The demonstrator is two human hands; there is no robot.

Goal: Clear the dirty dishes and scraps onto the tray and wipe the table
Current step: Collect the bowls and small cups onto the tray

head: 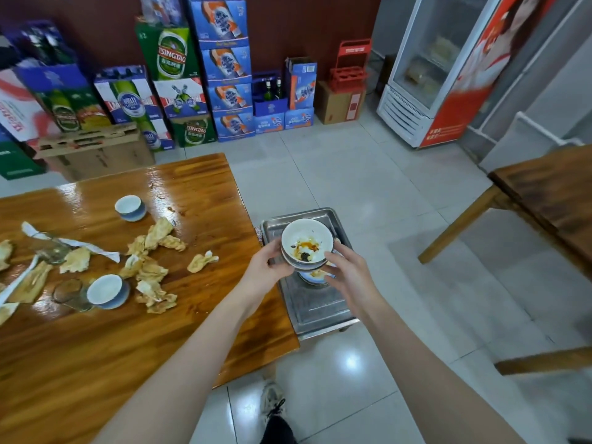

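Grip: left hand (267, 264) and right hand (346, 277) both curled round my stack of bowls (306, 243), just above the tray (320, 306) | Done: one bowl (315, 277) already there | Left: cups (129, 208), glasses (69, 294), scraps (150, 270) on the table (128, 347); wiping not started, I judge.

Left forearm (192, 357): bare from the bottom edge of view up to the wrist, long and slim in the wide lens.
Right forearm (416, 357): bare likewise, broadening toward the bottom right corner.
Left hand (262, 267): bare, with slim thumb and fingers; nails too blurred to judge.
Right hand (347, 277): bare, with slim fingers; nails likewise unclear.
Shoe (272, 400): one low trainer, pale grey-white upper with darker scuffed patches, black laces crossed over the tongue.
Trouser leg (277, 431): black cloth, meeting the shoe at the ankle, cut off by the bottom edge.
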